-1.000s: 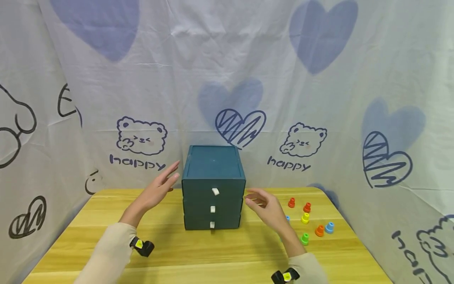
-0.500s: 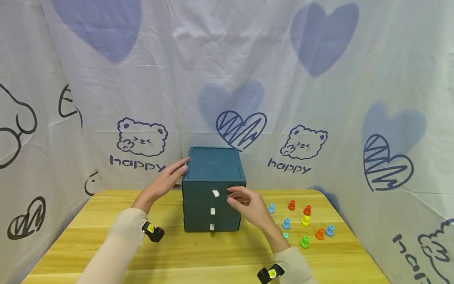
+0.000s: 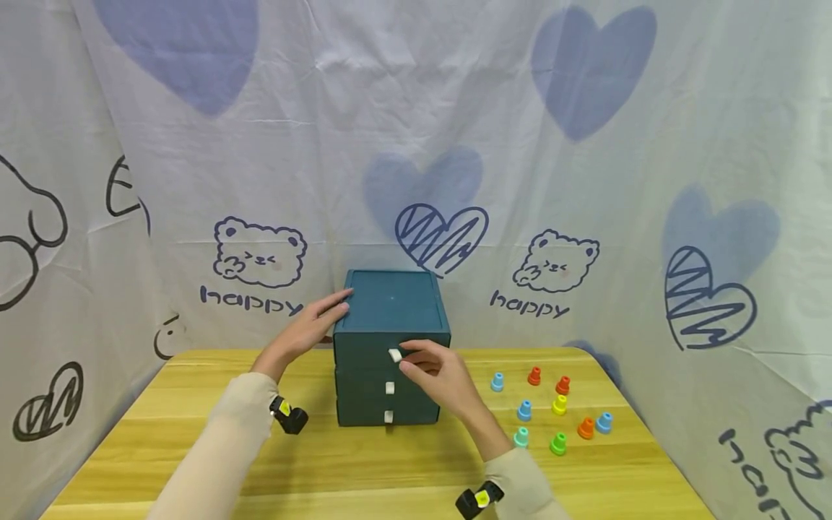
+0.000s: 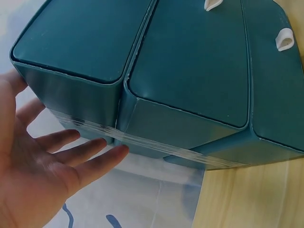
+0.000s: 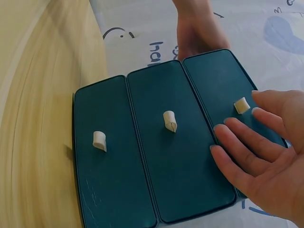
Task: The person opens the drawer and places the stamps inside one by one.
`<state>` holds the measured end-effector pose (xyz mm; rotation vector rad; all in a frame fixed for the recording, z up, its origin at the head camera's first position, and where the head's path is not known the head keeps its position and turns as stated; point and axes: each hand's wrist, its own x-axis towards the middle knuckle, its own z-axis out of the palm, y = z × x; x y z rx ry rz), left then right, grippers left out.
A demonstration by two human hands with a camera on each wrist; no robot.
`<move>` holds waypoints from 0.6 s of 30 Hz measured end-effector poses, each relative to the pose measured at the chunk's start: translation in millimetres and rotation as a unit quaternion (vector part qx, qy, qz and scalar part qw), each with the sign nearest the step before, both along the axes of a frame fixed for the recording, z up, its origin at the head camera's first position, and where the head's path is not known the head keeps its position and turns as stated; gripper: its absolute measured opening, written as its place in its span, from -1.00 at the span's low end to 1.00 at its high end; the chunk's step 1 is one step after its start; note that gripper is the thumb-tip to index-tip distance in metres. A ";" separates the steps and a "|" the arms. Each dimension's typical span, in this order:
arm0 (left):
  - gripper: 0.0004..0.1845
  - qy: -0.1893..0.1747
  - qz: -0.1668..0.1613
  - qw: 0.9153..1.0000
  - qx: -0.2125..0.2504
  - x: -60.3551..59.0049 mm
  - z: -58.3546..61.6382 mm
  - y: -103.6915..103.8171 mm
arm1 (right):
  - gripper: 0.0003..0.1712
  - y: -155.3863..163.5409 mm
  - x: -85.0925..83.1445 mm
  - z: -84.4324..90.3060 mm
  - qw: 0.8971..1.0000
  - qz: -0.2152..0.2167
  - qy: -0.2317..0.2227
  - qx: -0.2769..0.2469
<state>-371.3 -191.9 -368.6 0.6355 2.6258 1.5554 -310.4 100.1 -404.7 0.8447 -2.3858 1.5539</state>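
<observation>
Now the right hand (image 3: 445,374) has moved from beside the teal three-drawer cabinet (image 3: 390,305), standing on the wooden table (image 3: 364,477), to its top white pull tab (image 3: 394,355); the fingers are parted, though contact is hard to tell. The left hand (image 3: 302,332), fingers spread, rests at the cabinet's upper left edge.

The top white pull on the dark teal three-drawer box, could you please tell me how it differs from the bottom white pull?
In the head view, the small top white pull slants, while the small bottom white pull sits nearly upright. The right hand is close to the top white pull; no hand is near the bottom white pull. Both are on fronts of the dark teal box.
</observation>
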 end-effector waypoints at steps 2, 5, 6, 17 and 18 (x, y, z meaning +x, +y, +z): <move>-0.35 -0.004 0.000 1.000 0.006 -1.9 0.4 0.3 | -0.59 -2.3 0.0 0.7 1.000 -0.001 0.000 -0.002; -0.35 -0.009 0.002 1.000 0.011 -4.3 0.5 1.1 | -0.60 -6.3 0.2 1.1 1.000 -0.003 -0.003 -0.006; -0.35 -0.011 0.005 1.000 0.012 -4.6 0.7 1.4 | -0.61 -7.7 0.2 0.9 1.000 -0.004 -0.002 -0.008; -0.32 -0.065 0.001 0.997 0.045 -5.1 4.7 -2.1 | -0.73 -17.3 -0.7 -0.5 0.999 -0.022 -0.007 -0.033; -0.32 -0.066 0.001 0.997 0.047 -5.4 5.5 -2.0 | -0.74 -18.2 -0.8 -0.3 0.999 -0.029 -0.008 -0.037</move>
